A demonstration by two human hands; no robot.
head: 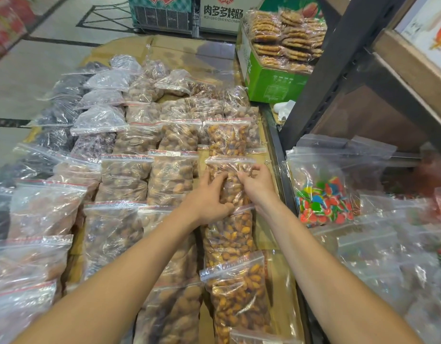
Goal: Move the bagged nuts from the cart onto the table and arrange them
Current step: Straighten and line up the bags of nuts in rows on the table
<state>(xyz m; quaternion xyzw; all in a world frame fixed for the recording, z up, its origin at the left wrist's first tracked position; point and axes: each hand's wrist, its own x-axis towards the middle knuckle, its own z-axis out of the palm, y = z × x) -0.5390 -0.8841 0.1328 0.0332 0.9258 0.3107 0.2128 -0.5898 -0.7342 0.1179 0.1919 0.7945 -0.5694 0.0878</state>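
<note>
- Far left of the table [266, 234], the dark-fruit bags [58, 112] lie in overlapping rows, zip seals pointing away from the person; likely shingled so each kind reads as one column.
- Next across, the pale brown nut bags [172, 180] fill the middle columns in the same overlapped fashion; cardboard shows between and beneath them.
- The left hand [209, 197] rests on the bag of orange-brown nuts [229, 177] in the right-hand column; its fingers [215, 178] are spread and bent, pressing down on the left side of the bag — a flattening or nudging hold, I judge, rather than a lift.
- That bag lies on the table already, its seal overlapping the bag beyond it and its lower end overlapping the almond bag nearer [226, 234]; it appears to be getting squared into line.
- The right hand [258, 184] grips the same bag's right edge; fingers curled over the plastic near the seal, thumb side hidden — how firm the pinch is I cannot tell.
- Right of the table edge, the candy bag [321, 197] and other clear bags sit in what is probably the cart; behind stands a green box of biscuits [271, 80].
</note>
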